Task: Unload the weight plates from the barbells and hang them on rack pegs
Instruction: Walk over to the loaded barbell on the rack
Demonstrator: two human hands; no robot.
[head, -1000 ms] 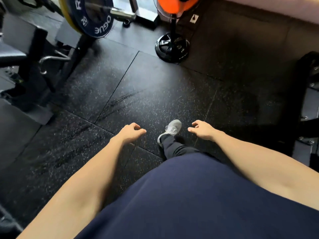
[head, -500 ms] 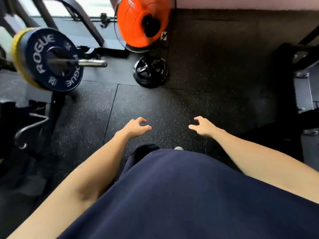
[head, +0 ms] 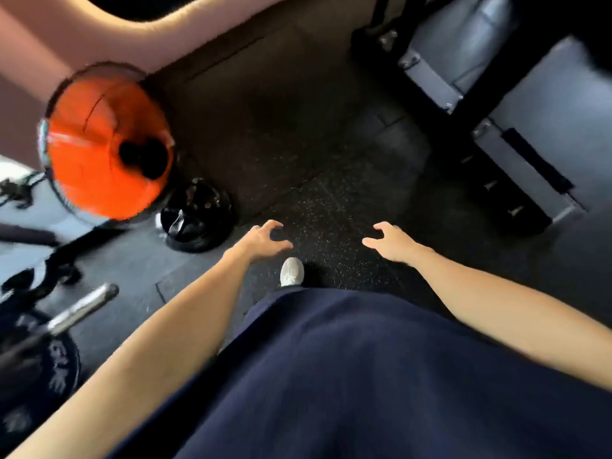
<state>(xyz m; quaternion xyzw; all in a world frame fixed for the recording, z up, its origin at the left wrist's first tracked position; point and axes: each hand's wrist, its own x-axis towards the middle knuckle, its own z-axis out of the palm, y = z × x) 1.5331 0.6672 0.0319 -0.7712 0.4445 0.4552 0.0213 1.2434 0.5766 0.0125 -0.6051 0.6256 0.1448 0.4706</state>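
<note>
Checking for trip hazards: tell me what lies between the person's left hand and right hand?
Only bare speckled rubber floor between the left hand and right hand, per the head view.

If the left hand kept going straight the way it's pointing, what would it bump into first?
Probably nothing soon. The left hand, open and empty, points forward over bare rubber floor. The fan's black base sits off to its left, though depth is hard to judge.
</note>
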